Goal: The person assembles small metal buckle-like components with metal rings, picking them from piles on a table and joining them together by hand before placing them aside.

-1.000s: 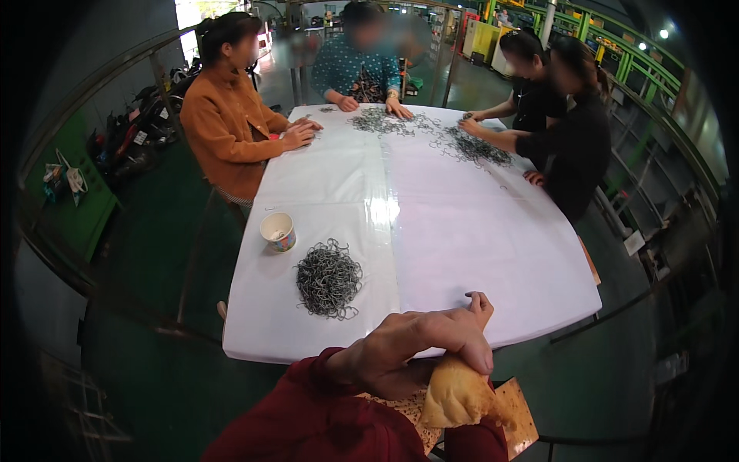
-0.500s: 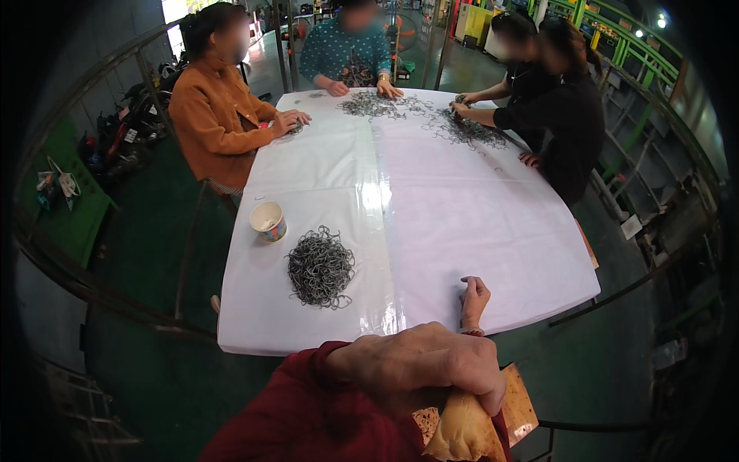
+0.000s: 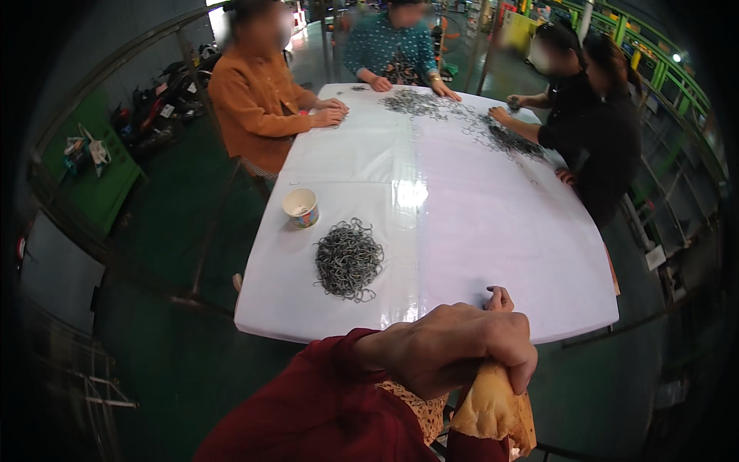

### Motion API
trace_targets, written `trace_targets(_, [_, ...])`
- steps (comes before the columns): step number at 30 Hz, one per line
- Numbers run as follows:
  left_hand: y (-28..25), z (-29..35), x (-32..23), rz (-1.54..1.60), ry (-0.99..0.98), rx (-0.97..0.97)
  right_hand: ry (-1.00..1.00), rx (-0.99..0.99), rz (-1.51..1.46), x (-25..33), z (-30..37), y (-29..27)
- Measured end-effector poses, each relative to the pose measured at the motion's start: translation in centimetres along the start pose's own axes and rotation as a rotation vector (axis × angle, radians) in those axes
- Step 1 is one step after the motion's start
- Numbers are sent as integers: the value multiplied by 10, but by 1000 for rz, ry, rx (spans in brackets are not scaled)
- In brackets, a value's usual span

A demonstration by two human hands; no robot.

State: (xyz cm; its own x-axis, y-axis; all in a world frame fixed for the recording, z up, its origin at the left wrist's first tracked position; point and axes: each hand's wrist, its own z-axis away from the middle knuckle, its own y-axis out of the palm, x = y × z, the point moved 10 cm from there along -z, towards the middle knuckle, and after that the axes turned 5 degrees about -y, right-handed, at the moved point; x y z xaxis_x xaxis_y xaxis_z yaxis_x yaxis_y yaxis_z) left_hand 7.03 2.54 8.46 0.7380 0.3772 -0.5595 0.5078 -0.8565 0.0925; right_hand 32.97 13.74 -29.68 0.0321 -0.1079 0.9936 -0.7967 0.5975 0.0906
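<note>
My left hand (image 3: 454, 346), in a maroon sleeve, reaches across the front of me. Its fingers are closed on a crumpled yellow-tan piece (image 3: 486, 404), soft-looking with a browned lower edge; I cannot make out what it is. Behind it, my right hand (image 3: 499, 299) rests by the near edge of the white-covered table (image 3: 493, 231), fingers loosely bent and apart, nothing seen in them. My left hand hides its wrist. Beyond my hands, to the left, lies a heap of dark grey metal hooks (image 3: 349, 260). A paper cup (image 3: 301, 208) with small pieces inside stands behind the heap.
A person in an orange jacket (image 3: 258, 96) works at the left side, another in a teal top (image 3: 392, 50) at the far end. Two people in black (image 3: 596, 131) stand at the right. Loose hooks (image 3: 512, 140) spread before them. Motorcycles (image 3: 165, 100) stand beyond on the left.
The view has turned, so the table and heap sit further right. My left hand still grips the tan piece and covers more of my right wrist. The co-workers' hands have shifted slightly.
</note>
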Motion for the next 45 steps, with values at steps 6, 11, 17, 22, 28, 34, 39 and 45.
trace_targets(6, [-6, 0, -7, 63, 44, -116, -20, 5, -58, 3, 5, 6])
trace_targets(11, [-5, 0, -11, 38, 62, -89, -37, 3, -94, 5, 4, 9])
trace_targets(17, [-9, 2, -22, 62, 133, -133, -20, 9, -88, 0, -1, 7])
trace_targets(22, [-12, 1, -20, 132, 58, -100, -52, 2, -82, -4, -1, 4])
trace_targets(28, [-15, 5, -27, 0, 40, -187, -44, 8, -70, 0, 1, 4])
trace_targets(34, [-10, 5, -31, -2, 38, -188, -55, 4, -71, -1, 0, 3])
trace_targets(39, [-11, 3, -38, 12, 111, -156, -55, 2, -52, -2, -1, 3])
trace_targets(45, [1, 3, -47, -18, 163, -46, -61, 8, -24, 1, 2, 4])
